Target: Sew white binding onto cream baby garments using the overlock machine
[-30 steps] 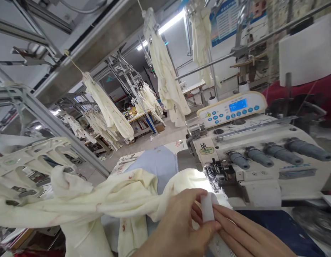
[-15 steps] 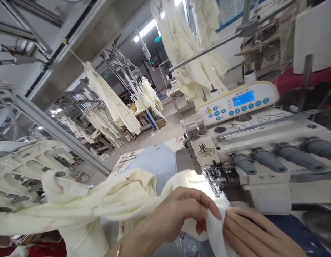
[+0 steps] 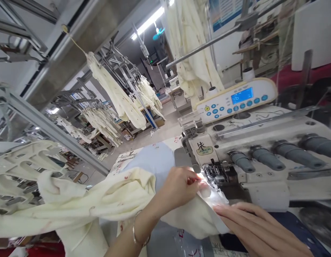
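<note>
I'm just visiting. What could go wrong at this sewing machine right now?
1. The left hand is close to the lit stitching area of the sewing machine, so a fingertip might get nicked.
2. The cream cloth might slip or pucker, as the right hand seems only to lie flat at its edge.
3. The bracelet on the left wrist might snag fabric.

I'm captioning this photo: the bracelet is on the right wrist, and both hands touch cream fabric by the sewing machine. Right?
No, the head view shows the bracelet on the left wrist. The left hand and right hand do touch cream fabric by the overlock machine.
</note>
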